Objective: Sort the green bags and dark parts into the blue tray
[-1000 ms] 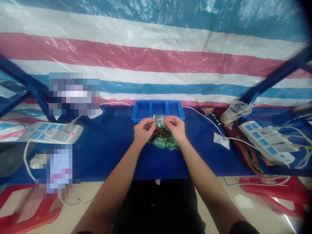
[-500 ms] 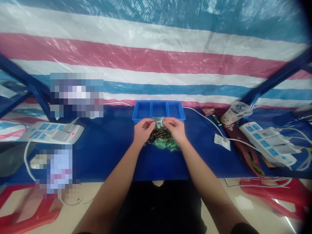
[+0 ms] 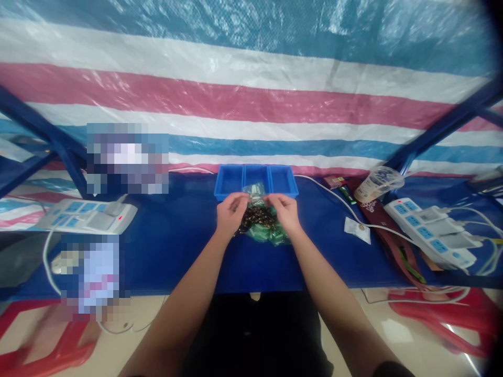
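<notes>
A small clear plastic bag (image 3: 254,189) is stretched between my two hands, above a heap of small parts. My left hand (image 3: 230,214) pinches its left edge with curled fingers. At the opposite edge, my right hand (image 3: 286,210) grips the bag between thumb and fingers. Pale slivers show in the bag's lower part, too blurred to name. Below it lies a heap of small dark and brass-coloured pieces (image 3: 257,217), partly covered by my hands. Green-tinted plastic bags (image 3: 262,233) lie at the heap's near side.
Behind my hands stands a blue three-compartment tray (image 3: 231,180). Power strips lie at left (image 3: 84,214) and right (image 3: 426,230). On the right are a clear plastic cup (image 3: 378,184), a small white packet (image 3: 357,230), a dark red strap (image 3: 387,238) and a white cable (image 3: 349,208).
The clear bag now spreads further up and over the tray's front edge. Both hands stay on its edges, and the camera view has shifted slightly.
</notes>
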Demonstrator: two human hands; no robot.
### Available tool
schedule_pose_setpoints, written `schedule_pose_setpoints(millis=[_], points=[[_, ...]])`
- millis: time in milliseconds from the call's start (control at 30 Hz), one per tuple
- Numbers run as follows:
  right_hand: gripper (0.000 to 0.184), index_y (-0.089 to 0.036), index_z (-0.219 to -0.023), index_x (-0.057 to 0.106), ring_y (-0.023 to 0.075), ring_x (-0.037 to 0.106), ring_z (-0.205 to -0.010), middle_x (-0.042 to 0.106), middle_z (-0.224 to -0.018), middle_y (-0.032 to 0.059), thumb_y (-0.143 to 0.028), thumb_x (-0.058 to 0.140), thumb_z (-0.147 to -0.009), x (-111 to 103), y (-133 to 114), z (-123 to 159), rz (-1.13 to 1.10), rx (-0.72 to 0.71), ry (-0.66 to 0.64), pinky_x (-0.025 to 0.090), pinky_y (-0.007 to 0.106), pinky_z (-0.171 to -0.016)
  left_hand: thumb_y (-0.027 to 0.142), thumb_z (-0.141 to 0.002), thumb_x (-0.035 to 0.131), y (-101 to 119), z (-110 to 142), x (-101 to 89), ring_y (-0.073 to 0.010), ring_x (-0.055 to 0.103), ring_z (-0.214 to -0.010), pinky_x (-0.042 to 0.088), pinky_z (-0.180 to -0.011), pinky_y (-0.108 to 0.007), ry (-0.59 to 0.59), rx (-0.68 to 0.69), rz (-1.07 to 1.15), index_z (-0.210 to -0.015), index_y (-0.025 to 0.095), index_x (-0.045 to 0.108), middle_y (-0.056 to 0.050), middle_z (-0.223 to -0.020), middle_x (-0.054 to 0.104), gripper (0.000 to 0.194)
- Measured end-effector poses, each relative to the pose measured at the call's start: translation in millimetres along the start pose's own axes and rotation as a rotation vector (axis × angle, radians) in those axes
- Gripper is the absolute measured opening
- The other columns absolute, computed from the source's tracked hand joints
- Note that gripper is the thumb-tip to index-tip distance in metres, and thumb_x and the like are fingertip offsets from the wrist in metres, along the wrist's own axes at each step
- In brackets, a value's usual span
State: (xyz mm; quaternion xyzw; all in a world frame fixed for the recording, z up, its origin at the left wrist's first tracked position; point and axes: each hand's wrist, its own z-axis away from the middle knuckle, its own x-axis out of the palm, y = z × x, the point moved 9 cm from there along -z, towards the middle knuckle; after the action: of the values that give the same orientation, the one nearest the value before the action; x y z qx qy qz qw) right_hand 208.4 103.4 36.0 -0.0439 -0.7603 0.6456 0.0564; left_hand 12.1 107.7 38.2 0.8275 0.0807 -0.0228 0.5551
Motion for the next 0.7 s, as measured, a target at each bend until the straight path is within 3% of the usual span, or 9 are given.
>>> schedule_pose_setpoints(millis=[167,300,467,700], points=[[0.025,-0.02,-0.083,0.068,0.0151,0.063,-0.068,0.071,-0.076,0.0022,-0.039,0.078,-0.07,6,-1,1,-0.041,-0.002,-0.011,0.052,0.03,-0.07,0.032,-0.082,0.069,5,0,0.4,-0.0151,0.068,-0.076,0.056,-0.073,-0.027,0.042,0.053,-0.082,-0.093,0.019,0.072,-0.006,-0.091,0.073,0.018],[0.031,-0.02,-0.093,0.063,0.0119,0.06,-0.061,0.07,-0.072,-0.001,-0.034,0.078,-0.07,8,1,0,-0.119,0.016,-0.025,0.05,0.027,-0.066,0.03,-0.082,0.068,11,1,1.2,-0.014,0.068,-0.075,0.056,-0.072,-0.026,0.037,0.073,-0.084,-0.093,0.018,0.072,-0.005,-0.091,0.073,0.017],[0.039,-0.019,-0.103,0.067,0.0113,0.06,-0.062,0.07,-0.072,-0.0014,-0.035,0.078,-0.069,7,6,-2,-0.116,0.045,-0.036,0.05,0.028,-0.067,0.031,-0.081,0.068,11,1,1.3,-0.0139,0.069,-0.074,0.057,-0.072,-0.026,0.041,0.068,-0.085,-0.092,0.017,0.071,-0.005,-0.089,0.073,0.018],[0.028,-0.019,-0.085,0.072,0.0126,0.059,-0.058,0.069,-0.068,0.0,-0.04,0.079,-0.067,4,15,-5,-0.094,0.051,0.013,0.052,0.03,-0.063,0.032,-0.083,0.067,14,1,4.3,-0.0127,0.066,-0.068,0.055,-0.065,-0.025,0.011,0.092,-0.154,-0.095,0.018,0.072,-0.005,-0.087,0.074,0.019]])
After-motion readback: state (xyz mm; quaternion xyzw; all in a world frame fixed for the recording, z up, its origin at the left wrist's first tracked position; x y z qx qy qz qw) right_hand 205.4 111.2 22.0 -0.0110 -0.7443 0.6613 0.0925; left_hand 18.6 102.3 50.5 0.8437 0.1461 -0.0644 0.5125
